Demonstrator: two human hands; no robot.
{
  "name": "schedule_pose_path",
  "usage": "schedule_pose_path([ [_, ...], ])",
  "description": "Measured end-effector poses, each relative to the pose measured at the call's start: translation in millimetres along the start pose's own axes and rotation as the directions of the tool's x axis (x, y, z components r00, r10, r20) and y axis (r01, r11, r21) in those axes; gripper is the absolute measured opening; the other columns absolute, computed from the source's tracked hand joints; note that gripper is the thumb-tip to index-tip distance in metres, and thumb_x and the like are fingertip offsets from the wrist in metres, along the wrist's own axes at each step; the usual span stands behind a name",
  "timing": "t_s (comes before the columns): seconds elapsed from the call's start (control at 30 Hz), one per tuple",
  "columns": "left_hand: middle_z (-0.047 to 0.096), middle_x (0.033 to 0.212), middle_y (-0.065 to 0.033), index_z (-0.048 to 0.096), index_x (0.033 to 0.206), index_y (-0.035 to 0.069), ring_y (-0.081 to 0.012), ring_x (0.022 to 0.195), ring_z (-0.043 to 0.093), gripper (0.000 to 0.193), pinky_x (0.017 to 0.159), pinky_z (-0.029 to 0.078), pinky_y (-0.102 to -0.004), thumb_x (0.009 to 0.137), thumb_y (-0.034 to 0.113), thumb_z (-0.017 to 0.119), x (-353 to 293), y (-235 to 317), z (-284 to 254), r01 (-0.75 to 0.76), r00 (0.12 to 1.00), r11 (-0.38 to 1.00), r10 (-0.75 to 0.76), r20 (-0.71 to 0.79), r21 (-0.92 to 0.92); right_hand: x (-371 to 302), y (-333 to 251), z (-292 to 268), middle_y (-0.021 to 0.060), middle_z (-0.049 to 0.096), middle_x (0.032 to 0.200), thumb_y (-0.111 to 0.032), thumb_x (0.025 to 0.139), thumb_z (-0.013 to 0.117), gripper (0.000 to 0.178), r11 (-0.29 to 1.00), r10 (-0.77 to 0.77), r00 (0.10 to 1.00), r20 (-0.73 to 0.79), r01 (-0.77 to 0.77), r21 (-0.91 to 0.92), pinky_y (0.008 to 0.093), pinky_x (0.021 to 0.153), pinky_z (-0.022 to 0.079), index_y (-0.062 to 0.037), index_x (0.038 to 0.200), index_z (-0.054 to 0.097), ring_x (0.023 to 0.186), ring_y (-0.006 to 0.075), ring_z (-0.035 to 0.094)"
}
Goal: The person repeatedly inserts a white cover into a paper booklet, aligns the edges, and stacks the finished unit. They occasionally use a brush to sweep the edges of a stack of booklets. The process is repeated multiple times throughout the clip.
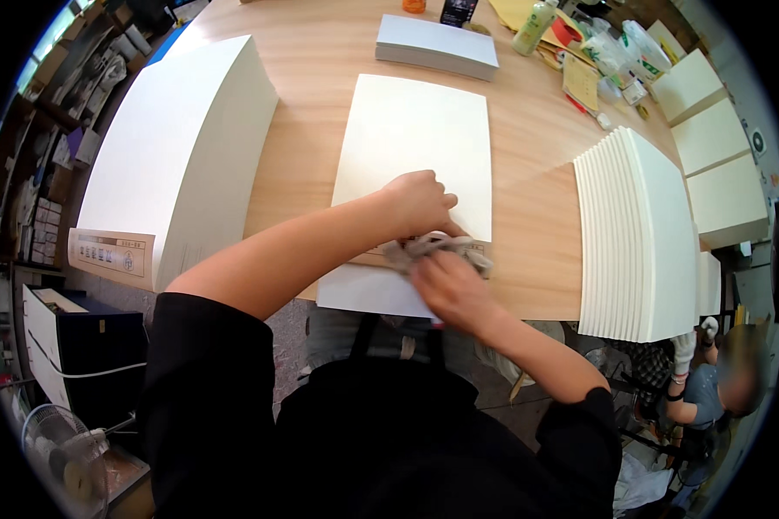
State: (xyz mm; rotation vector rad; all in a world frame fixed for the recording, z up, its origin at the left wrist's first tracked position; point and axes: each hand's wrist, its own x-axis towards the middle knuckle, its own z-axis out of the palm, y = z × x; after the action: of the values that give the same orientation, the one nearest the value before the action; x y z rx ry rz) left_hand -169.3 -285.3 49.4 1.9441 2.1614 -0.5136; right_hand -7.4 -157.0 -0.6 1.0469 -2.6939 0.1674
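A cream paper pad or sheet (415, 130) lies in the middle of the wooden table in front of me. My left hand (420, 204) rests on its lower part, fingers curled in and one finger pointing down to the near edge. Just below, my right hand (450, 290) grips a crumpled grey-beige cloth (433, 248) and presses it over a brown printed strip (374, 257) along that edge. The right hand is slightly blurred. A white sheet (368, 291) sticks out under the strip toward my body. The cloth hides most of the strip.
Tall cream paper stack (177, 130) on the left, with a brown label strip; layered stack (636, 233) on the right. A white paper block (437, 45), a bottle (535, 26) and clutter lie at the back. A gloved co-worker (710, 381) is at lower right.
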Motion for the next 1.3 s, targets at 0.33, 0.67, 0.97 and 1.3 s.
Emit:
schedule_pose_path([
  [0.33,0.065,0.125,-0.0011,0.040,0.153,0.063,-0.0201,0.116,0.067,0.086,0.096,0.051,-0.0340,0.087,0.029,0.082,2.0,-4.6,9.3,-0.023,0.999,0.999,0.021,-0.042,-0.031,48.8,-35.5,37.4,0.0105,0.062,0.094,-0.014,0.079,0.067,0.015,0.999,0.009,0.946,-0.323,0.003,0.037,0.0399,0.082,0.052,-0.0031,0.089,0.069,0.095,0.0265,0.061],
  [0.67,0.066,0.121,-0.0008,0.038,0.154,0.064,-0.0198,0.113,0.067,0.076,0.096,0.051,-0.0339,0.097,0.026,0.071,-3.7,-3.2,2.8,-0.025,0.998,1.000,0.026,-0.056,0.002,106.6,-65.5,41.7,0.0147,0.068,0.097,-0.015,0.072,0.071,0.026,0.979,-0.033,0.999,0.037,0.024,0.202,0.0462,0.088,0.053,0.0010,0.092,0.070,0.099,0.0324,0.066],
  [0.97,0.065,0.123,0.0017,0.034,0.159,0.060,-0.0190,0.116,0.067,0.083,0.096,0.050,-0.0336,0.092,0.036,0.078,-9.2,6.9,-2.5,-0.022,1.000,0.994,0.021,0.010,0.108,-109.8,40.2,-36.6,0.0101,0.058,0.086,-0.009,0.078,0.065,0.004,0.911,0.287,0.955,0.075,-0.248,-0.329,0.0413,0.077,0.052,-0.0083,0.081,0.063,0.084,0.0286,0.060],
  [1.3,0.067,0.115,-0.0035,0.066,0.137,0.021,-0.0235,0.108,0.066,0.044,0.108,0.048,-0.0422,0.093,0.024,0.074,-84.3,57.2,47.0,0.114,0.864,0.966,-0.212,-0.457,-0.233,-141.6,57.2,-30.7,0.0132,0.071,0.105,-0.006,0.098,0.065,0.018,0.488,0.871,0.429,-0.238,-0.704,0.516,0.0369,0.085,0.054,0.0008,0.112,0.073,0.096,0.0265,0.067],
])
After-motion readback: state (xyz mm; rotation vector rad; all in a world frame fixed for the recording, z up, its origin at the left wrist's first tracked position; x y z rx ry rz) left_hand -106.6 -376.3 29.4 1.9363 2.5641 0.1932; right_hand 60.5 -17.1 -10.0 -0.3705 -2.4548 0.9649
